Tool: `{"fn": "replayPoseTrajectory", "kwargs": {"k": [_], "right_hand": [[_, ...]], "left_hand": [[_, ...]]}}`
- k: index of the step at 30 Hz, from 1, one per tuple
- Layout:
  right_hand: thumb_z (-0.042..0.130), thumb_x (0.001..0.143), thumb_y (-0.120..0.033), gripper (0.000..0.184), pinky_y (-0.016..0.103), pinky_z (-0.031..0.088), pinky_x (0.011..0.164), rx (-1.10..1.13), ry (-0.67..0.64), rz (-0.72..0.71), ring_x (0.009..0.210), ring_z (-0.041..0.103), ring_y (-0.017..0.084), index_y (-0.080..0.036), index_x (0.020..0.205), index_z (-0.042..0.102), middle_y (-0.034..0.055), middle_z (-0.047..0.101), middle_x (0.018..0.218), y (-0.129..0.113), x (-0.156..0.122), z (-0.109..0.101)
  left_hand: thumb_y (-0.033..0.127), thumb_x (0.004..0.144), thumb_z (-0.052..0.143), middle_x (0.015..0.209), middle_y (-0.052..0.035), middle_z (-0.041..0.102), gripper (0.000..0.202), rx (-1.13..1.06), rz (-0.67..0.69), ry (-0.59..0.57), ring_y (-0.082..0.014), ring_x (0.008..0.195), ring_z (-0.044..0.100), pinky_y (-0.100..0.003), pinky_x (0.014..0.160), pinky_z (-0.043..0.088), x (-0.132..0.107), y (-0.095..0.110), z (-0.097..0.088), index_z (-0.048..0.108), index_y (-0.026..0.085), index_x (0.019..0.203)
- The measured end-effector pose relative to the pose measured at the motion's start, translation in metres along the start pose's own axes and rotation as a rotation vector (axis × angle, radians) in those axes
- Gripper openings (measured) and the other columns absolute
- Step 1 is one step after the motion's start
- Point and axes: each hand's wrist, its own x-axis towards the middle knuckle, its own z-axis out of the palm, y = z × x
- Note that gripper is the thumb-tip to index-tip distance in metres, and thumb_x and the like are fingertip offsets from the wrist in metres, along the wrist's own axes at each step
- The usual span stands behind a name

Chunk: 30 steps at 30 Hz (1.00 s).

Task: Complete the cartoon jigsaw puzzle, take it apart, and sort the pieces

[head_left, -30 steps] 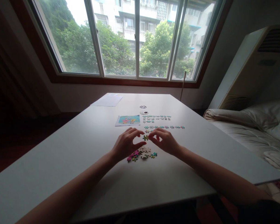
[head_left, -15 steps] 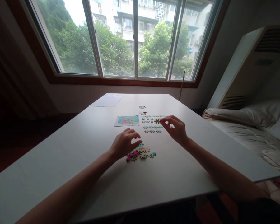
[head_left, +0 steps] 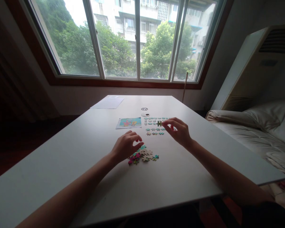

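My right hand (head_left: 179, 131) reaches over the far rows of sorted jigsaw pieces (head_left: 155, 129) and pinches a small green piece (head_left: 159, 123) between thumb and forefinger, level with the upper row. My left hand (head_left: 126, 146) hovers with curled fingers just left of a loose pile of pink, white and teal pieces (head_left: 143, 155); I see nothing in it. Beyond the left hand, a small reference picture (head_left: 129, 122) lies flat. All of this is on a white table (head_left: 90, 152).
A paper sheet (head_left: 107, 102) lies at the table's far left, two small round objects (head_left: 145, 114) behind the rows. A wide window (head_left: 135, 38) faces me. A bed with pale bedding (head_left: 258, 126) and a standing air conditioner (head_left: 256, 66) fill the right side.
My right hand carried the green piece from between both hands, above the pile, out to the far rows. My left hand let go of it and stayed by the pile.
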Motion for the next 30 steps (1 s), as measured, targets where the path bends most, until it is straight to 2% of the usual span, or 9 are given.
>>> {"fn": "replayPoseTrajectory", "kwargs": {"k": [3,5,11,14,24,30], "right_hand": [[0.051,0.081,-0.028,0.015,0.024,0.044,0.058,-0.022,-0.067,0.016,0.057,0.053,0.01,-0.019,0.083,0.063,0.0034,0.063,0.079,0.005,0.001,0.0],[0.051,0.081,-0.029,0.016,0.023,0.043,0.057,-0.035,-0.159,0.052,0.055,0.052,0.009,-0.019,0.083,0.063,0.0029,0.063,0.078,0.014,0.002,-0.001],[0.056,0.075,-0.031,0.016,0.021,0.042,0.055,-0.039,-0.495,0.24,0.054,0.053,0.009,-0.018,0.075,0.065,0.0006,0.062,0.068,0.059,-0.004,-0.004],[0.057,0.072,-0.032,0.017,0.021,0.042,0.054,-0.016,-0.619,0.33,0.055,0.054,0.009,-0.018,0.076,0.066,0.0006,0.063,0.067,0.077,-0.011,-0.004],[0.058,0.07,-0.031,0.016,0.02,0.041,0.054,-0.042,-0.703,0.421,0.057,0.056,0.01,-0.019,0.073,0.067,0.0011,0.064,0.069,0.089,-0.023,0.007],[0.058,0.069,-0.027,0.012,0.022,0.042,0.057,-0.089,-0.669,0.389,0.061,0.056,0.012,-0.02,0.073,0.067,0.0013,0.065,0.074,0.087,-0.022,0.006]], "left_hand": [[0.029,0.077,0.055,0.069,-0.002,0.059,0.013,-0.005,0.005,0.003,-0.0148,0.069,0.05,-0.024,0.056,0.04,0.0,-0.001,0.001,0.061,0.019,0.073],[0.028,0.077,0.054,0.069,-0.0019,0.059,0.013,-0.007,0.004,-0.001,-0.0147,0.069,0.05,-0.024,0.056,0.04,0.0,0.0,0.001,0.061,0.019,0.072],[0.028,0.077,0.053,0.068,-0.0017,0.059,0.013,-0.012,-0.001,-0.003,-0.0146,0.069,0.05,-0.024,0.055,0.04,0.0,0.001,-0.001,0.061,0.019,0.072],[0.027,0.078,0.053,0.068,-0.0017,0.059,0.013,-0.026,0.007,0.01,-0.0144,0.069,0.051,-0.024,0.056,0.041,0.0,0.001,-0.001,0.061,0.018,0.071],[0.027,0.078,0.052,0.069,-0.002,0.059,0.014,-0.009,0.006,0.011,-0.0144,0.068,0.051,-0.024,0.056,0.04,-0.002,-0.002,0.0,0.061,0.018,0.072],[0.028,0.079,0.051,0.068,-0.0021,0.059,0.015,-0.013,0.005,-0.003,-0.0144,0.068,0.051,-0.023,0.056,0.04,-0.001,0.0,0.0,0.06,0.018,0.072]]}}
